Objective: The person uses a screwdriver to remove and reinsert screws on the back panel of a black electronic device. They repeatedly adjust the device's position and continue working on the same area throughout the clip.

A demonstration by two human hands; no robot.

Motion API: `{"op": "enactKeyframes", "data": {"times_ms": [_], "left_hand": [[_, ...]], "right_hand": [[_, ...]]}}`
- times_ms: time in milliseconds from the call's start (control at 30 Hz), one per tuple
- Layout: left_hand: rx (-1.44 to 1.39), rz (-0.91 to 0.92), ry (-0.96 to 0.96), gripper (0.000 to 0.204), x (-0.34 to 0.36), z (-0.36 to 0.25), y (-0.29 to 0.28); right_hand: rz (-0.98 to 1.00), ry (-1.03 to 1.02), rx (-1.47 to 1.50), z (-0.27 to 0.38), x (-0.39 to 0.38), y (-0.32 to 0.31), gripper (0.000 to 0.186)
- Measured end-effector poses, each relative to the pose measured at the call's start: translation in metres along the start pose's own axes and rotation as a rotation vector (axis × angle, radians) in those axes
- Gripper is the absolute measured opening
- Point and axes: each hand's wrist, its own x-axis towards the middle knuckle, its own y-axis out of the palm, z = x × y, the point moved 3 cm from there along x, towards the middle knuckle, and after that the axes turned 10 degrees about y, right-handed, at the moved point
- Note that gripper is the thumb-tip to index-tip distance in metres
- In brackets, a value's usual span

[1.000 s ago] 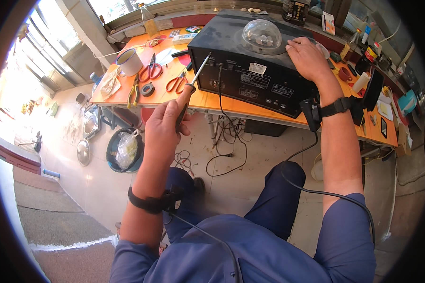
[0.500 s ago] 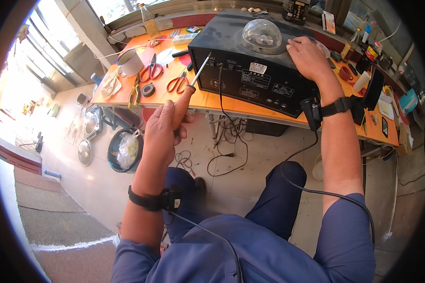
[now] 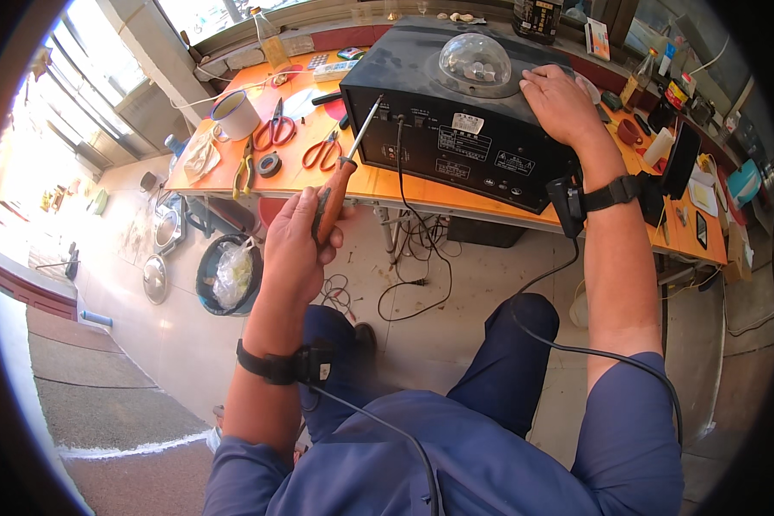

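Observation:
My left hand [image 3: 305,230] is closed round the orange-brown handle of a screwdriver [image 3: 335,191]. The screwdriver's metal shaft slants up to the upper left part of a black box's back panel [image 3: 430,155], its tip at a small screw point. On the box's top, beside a clear dome [image 3: 475,62], lies my right hand [image 3: 559,107], fingers slightly bent and holding no separate object. A black cord [image 3: 408,206] hangs from the panel.
The orange table [image 3: 198,176] carries red-handled scissors [image 3: 322,150], pliers [image 3: 244,170], black tape [image 3: 269,163], a white mug [image 3: 236,112] and bottles [image 3: 273,47]. Below are a bin with plastic bags [image 3: 230,271] and tangled cables [image 3: 417,249]; a phone [image 3: 699,230] is at right.
My left hand and the screwdriver handle have turned and shifted slightly, with the tip staying at the same part of the panel. My right hand stays where it was.

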Motion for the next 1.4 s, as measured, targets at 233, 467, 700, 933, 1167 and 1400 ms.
{"op": "enactKeyframes", "data": {"times_ms": [233,467,700,933,1167,1400], "left_hand": [[0.186,-0.119,0.186,0.045,0.002,-0.008,-0.003],[0.107,-0.13,0.121,0.035,0.003,-0.006,0.001],[0.098,-0.052,0.011,0.034,0.004,-0.012,-0.001],[0.174,-0.186,0.116,0.034,0.005,-0.006,0.004],[0.04,-0.029,-0.002,0.037,0.007,-0.002,0.0],[0.112,-0.125,0.091,0.038,0.01,0.001,-0.002]], "right_hand": [[0.002,0.002,0.015,0.0,0.0,-0.001,0.052],[0.0,0.002,0.016,0.0,-0.001,-0.001,0.052],[0.002,0.0,0.011,0.0,-0.001,-0.001,0.052],[0.003,-0.001,0.01,-0.001,0.0,0.0,0.053],[0.004,0.003,0.014,0.0,-0.001,-0.001,0.052],[-0.003,-0.01,0.019,-0.001,0.0,0.0,0.051]]}}
